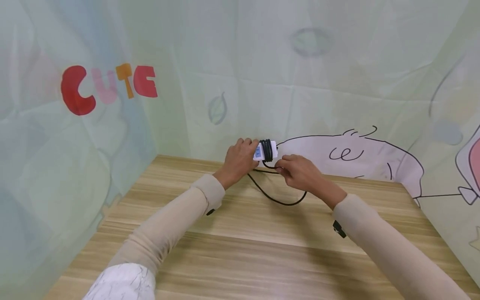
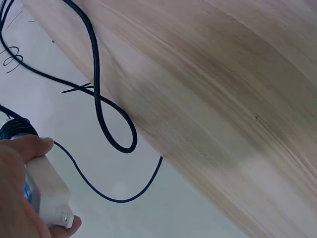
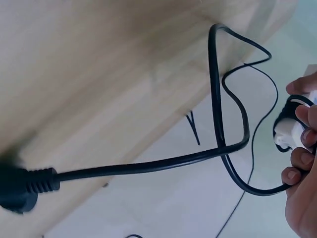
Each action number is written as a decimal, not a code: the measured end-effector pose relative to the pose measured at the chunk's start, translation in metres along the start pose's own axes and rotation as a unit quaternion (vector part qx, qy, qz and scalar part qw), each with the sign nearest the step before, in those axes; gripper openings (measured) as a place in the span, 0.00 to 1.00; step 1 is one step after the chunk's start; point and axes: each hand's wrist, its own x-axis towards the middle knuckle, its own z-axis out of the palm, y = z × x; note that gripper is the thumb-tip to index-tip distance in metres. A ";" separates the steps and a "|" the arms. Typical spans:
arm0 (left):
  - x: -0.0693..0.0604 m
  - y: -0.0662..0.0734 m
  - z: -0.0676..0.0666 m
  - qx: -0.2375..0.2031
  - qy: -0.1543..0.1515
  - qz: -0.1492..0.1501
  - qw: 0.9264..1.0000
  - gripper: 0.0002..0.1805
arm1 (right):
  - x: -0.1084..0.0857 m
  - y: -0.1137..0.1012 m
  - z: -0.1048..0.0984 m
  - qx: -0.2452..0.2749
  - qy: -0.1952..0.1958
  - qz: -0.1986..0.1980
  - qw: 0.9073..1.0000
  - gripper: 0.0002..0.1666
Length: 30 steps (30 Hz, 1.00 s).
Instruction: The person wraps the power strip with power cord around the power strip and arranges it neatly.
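In the head view a white power strip (image 1: 274, 149) with blue parts is held up near the back wall, several turns of black cord (image 1: 266, 150) wound round it. The left hand (image 1: 240, 158) grips its left end; in the left wrist view that hand (image 2: 20, 183) has its fingers and thumb round the white body (image 2: 52, 191). The right hand (image 1: 298, 171) pinches the cord just right of the strip, fingers curled. Loose cord (image 1: 279, 203) hangs in a loop below both hands. A black plug (image 3: 25, 186) on the cord's end shows in the right wrist view.
A wood-grain table (image 1: 240, 258) lies beneath the arms. Printed cloth walls stand at the back and both sides, with coloured letters (image 1: 78, 90) on the left one and a line drawing (image 1: 348, 156) low on the back one.
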 end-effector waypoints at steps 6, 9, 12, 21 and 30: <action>-0.002 -0.001 0.000 0.013 -0.017 0.012 1.000 0.27 | 0.013 -0.002 -0.009 -0.049 -0.008 -0.025 0.998 0.06; -0.002 -0.001 0.000 0.022 -0.020 0.022 0.999 0.27 | 0.018 -0.002 -0.012 -0.057 -0.009 -0.032 0.998 0.05; -0.003 0.000 0.001 0.028 -0.013 0.037 0.999 0.24 | 0.023 -0.003 -0.016 -0.058 -0.004 -0.039 0.998 0.06; -0.006 0.003 0.002 0.016 -0.005 0.073 0.997 0.26 | 0.032 0.003 -0.019 -0.033 0.022 -0.064 0.997 0.04; -0.006 0.004 0.002 0.002 0.013 0.105 0.994 0.26 | 0.041 0.008 -0.023 -0.010 0.044 -0.077 0.996 0.06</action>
